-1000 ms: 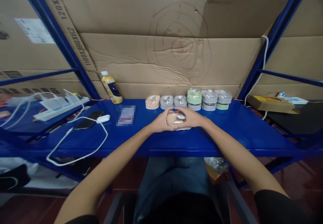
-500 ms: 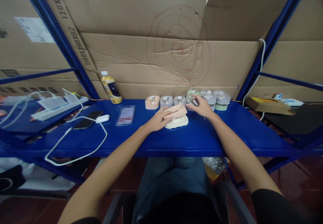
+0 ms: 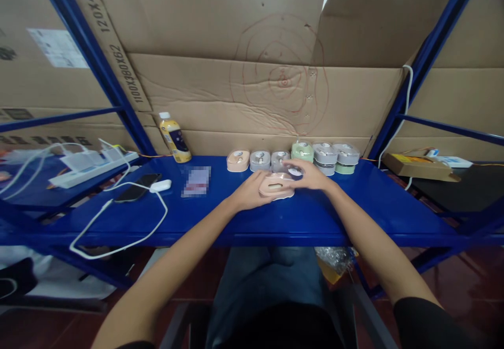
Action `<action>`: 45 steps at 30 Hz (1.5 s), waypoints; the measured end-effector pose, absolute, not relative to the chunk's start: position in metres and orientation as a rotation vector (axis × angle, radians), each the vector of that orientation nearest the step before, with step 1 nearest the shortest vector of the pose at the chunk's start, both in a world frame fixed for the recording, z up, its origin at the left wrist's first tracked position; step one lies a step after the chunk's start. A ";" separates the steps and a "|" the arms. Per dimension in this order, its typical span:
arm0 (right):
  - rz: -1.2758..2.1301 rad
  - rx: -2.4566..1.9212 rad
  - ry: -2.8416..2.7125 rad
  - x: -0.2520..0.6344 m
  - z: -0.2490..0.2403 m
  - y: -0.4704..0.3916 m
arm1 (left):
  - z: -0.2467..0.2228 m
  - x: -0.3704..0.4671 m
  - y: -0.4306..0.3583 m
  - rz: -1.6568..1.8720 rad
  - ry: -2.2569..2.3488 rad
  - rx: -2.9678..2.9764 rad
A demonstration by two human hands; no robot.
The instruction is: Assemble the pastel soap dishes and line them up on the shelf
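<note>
My left hand [image 3: 252, 190] grips the left side of a pink case [image 3: 271, 185] above the front middle of the blue shelf. My right hand [image 3: 309, 175] holds a clear lid [image 3: 294, 172] against the right side of the pink case. Under the pink case a cream piece [image 3: 286, 194] shows at its edge, mostly hidden. Behind my hands a row of small cases with clear lids stands on the shelf: a pink one [image 3: 238, 161], a grey one [image 3: 260, 161], another grey one [image 3: 280, 160] and a green one [image 3: 302, 150].
Stacked cases [image 3: 345, 155] stand at the right of the row. To the left are a yellow bottle [image 3: 175, 138], a blurred packet [image 3: 197, 181], a black phone [image 3: 137, 188], white cables and a power strip [image 3: 92, 169]. Cardboard [image 3: 197, 86] backs the blue shelf [image 3: 315, 223].
My right hand has come left and down from the green case with the clear lid, to the pink case. The pink case has tilted, and my left hand still grips it.
</note>
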State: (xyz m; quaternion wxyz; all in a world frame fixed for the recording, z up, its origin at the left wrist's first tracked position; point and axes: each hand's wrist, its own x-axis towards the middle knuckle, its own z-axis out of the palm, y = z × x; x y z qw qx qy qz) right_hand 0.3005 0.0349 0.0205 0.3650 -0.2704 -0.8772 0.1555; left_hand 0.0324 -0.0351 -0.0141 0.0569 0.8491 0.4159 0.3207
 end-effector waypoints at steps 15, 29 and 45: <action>0.319 -0.562 -2.553 0.263 0.011 0.035 | -0.023 0.037 -0.021 1.103 1.107 2.078; 0.311 -0.509 -2.585 0.263 0.015 0.036 | -0.020 0.033 -0.017 1.044 1.044 2.117; 0.301 -0.628 -2.625 0.260 0.016 0.038 | -0.022 0.029 -0.012 1.040 0.950 2.113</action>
